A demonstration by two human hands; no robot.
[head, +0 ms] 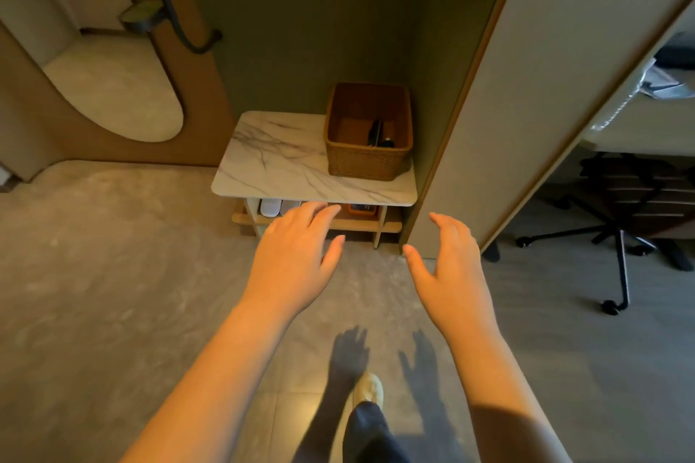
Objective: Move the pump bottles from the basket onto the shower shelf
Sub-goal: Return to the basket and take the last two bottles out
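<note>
A brown woven basket (366,158) stands on the right end of a low marble-topped table (270,162). Inside it I see a dark pump bottle (377,133) leaning against the right side; most of it is hidden by the basket wall. My left hand (295,256) and my right hand (453,263) hover in front of the table, below its front edge, both with fingers spread and holding nothing. A small dark shower shelf (144,13) hangs on the wall at the upper left, beside a dark hose.
Under the tabletop a wooden lower shelf (319,224) holds white containers and an orange item. A stone ledge (113,86) lies at left. A tall panel (526,86) stands right of the table, with an office chair (635,207) behind it. My foot (368,393) is on the floor.
</note>
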